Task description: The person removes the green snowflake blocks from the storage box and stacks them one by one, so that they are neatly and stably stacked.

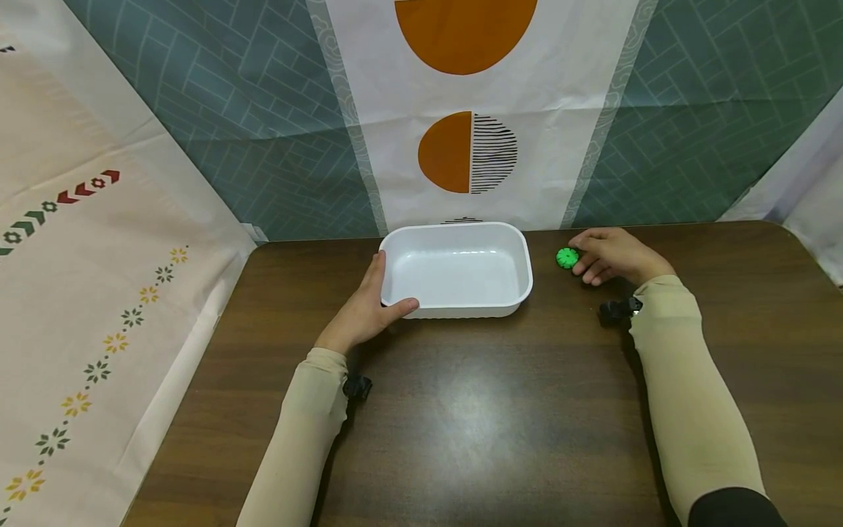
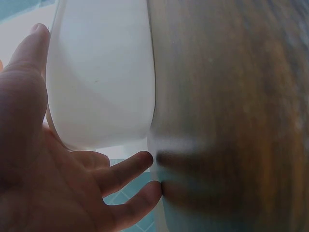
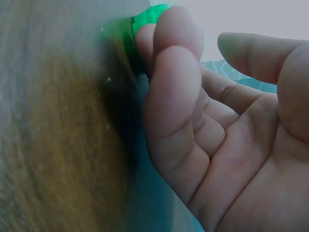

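Observation:
A white rectangular tray (image 1: 454,311) with raised walls stands at the back edge of the table. My left hand (image 1: 361,311) holds its left end, the thumb along the near rim and the fingers by the left wall. In the left wrist view the tray's wall (image 2: 101,92) fills the space beside the thumb, and the lower fingertips are close to the tabletop. Right of the tray is a small round green piece (image 1: 567,258) with a notched edge. The bent fingers of my right hand (image 1: 615,256) are at it. In the right wrist view the thumb stands apart from the green piece (image 3: 147,18).
The dark wooden table (image 1: 461,424) spreads out in front of both arms. Hanging close behind it is a teal and white cloth (image 1: 546,161) with orange shapes. A pale patterned cloth (image 1: 165,351) drapes along the left side.

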Available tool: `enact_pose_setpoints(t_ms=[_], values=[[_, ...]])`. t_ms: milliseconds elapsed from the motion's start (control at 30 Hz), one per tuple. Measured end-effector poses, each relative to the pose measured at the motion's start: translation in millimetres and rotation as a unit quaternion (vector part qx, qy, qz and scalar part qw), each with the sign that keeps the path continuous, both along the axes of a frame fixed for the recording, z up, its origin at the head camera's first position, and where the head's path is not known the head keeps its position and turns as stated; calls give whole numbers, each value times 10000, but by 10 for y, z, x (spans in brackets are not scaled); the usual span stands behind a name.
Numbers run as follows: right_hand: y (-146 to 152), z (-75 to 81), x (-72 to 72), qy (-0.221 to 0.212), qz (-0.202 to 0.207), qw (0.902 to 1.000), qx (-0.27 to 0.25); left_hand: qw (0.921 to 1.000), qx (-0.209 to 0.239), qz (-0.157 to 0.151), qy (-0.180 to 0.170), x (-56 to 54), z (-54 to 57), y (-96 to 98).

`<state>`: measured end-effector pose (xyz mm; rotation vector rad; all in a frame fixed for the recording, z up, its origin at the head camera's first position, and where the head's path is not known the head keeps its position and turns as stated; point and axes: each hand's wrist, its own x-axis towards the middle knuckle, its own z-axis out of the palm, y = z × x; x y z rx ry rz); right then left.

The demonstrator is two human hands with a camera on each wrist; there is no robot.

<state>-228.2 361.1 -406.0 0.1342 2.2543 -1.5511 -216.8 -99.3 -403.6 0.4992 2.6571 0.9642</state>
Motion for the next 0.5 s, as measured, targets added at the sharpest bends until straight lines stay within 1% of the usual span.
enact_pose_setpoints(t_ms=[333,500], values=[[20,14,59,6,-38,10000,56,10000,42,-54,-37,11,-4,8],[12,16,129,65,30,9995,322,10000,44,-4,-53,18,-42,-12]])
